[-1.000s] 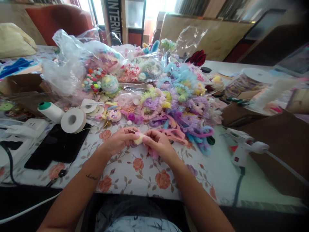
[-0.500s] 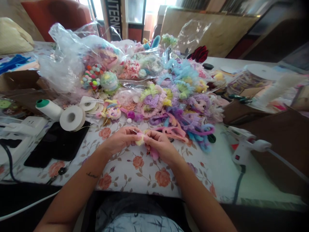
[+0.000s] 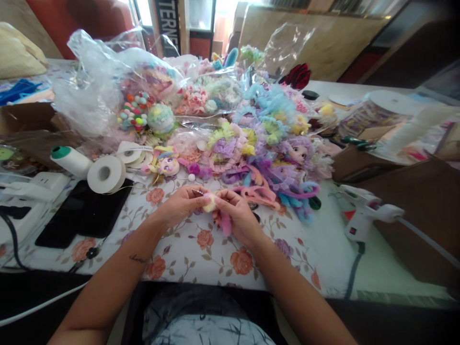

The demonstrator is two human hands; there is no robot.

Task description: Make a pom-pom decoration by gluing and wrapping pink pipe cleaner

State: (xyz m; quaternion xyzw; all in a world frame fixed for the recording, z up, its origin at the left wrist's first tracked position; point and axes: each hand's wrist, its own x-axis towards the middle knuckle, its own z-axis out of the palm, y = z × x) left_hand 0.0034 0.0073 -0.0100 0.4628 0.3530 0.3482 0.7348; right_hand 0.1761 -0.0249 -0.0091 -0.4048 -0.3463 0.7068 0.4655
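Over the flowered tablecloth (image 3: pixel 204 261), my left hand (image 3: pixel 178 206) and my right hand (image 3: pixel 237 213) meet fingertip to fingertip. Both pinch a small pale yellow fluffy piece (image 3: pixel 209 203), whose exact kind I cannot make out. A short string of white beads (image 3: pixel 197 191) shows at my left fingers. Below my right fingers hangs a pink fuzzy strand (image 3: pixel 225 224). Just beyond the hands lie a small doll head (image 3: pixel 169 166), a purple pompom (image 3: pixel 194 168) and peach fuzzy strips (image 3: pixel 264 190).
A heap of frilly pastel trinkets and clear plastic bags (image 3: pixel 93 81) fills the back. On the left are ribbon rolls (image 3: pixel 117 179), a thread cone (image 3: pixel 74 164), black phones (image 3: pixel 97 213) and a power strip (image 3: pixel 46 187). A white glue gun (image 3: pixel 359 215) stands right, beside a cardboard box (image 3: pixel 413 225).
Both hands stay together near the same spot. The yellow piece has turned slightly between the fingers, and the pink strand has shifted a little left. The camera view has moved slightly.
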